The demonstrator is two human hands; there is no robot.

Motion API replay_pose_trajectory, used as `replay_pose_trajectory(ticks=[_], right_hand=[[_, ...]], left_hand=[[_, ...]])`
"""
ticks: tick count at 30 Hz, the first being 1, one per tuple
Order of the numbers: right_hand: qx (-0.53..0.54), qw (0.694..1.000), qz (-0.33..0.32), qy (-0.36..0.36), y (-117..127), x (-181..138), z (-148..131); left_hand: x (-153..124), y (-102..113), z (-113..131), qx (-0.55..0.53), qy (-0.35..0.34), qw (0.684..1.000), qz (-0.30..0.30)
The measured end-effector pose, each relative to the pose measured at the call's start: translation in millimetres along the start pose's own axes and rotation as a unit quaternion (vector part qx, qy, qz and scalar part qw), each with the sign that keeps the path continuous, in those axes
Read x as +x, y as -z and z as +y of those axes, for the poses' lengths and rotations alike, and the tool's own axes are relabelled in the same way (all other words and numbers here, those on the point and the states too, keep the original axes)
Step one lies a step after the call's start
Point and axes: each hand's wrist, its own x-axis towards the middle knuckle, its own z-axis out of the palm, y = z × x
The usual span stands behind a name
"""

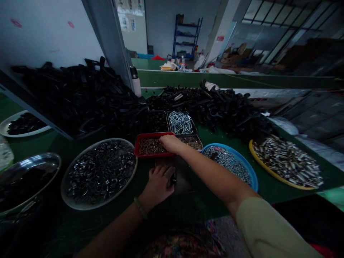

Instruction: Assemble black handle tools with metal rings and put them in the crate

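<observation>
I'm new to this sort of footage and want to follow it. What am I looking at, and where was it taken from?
There is no machine here: these are a person's two bare hands, seen from their own head, looking forward and down. On the green table are a blue tray of small silvery pieces, a yellow tray of metal cylinders and a heap of black parts. The left hand holds a dark piece, too dim to identify. The right hand is at the red tray of thin coppery pieces.
</observation>
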Motion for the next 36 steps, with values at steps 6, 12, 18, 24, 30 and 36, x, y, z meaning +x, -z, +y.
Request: replay_pose_trajectory(ticks=[6,12,18,24,30,36], right_hand=[[0.031,0.999,0.007,0.008,11,-7,3],[0.159,0.983,0.094,0.010,4,-95,12],[0.033,0.997,-0.034,-0.060,-37,-164,-8],[0.328,0.937,0.066,-0.105,-29,-148,-10],[0.374,0.911,0.138,-0.105,-46,-128,-12],[0.181,0.973,0.136,-0.044,-57,-129,-19]], left_hand=[[-1,-1,1,-0.015,0.014,1.000,0.008],[-1,0,1,-0.044,0.034,0.998,0.019],[-1,-3,-1,-0.046,0.029,0.998,0.019],[-1,-4,1,-0.029,0.031,0.999,0.023],[-1,-3,3,-0.027,0.039,0.999,0.020],[0,-4,2,-0.019,0.036,0.999,0.024]])
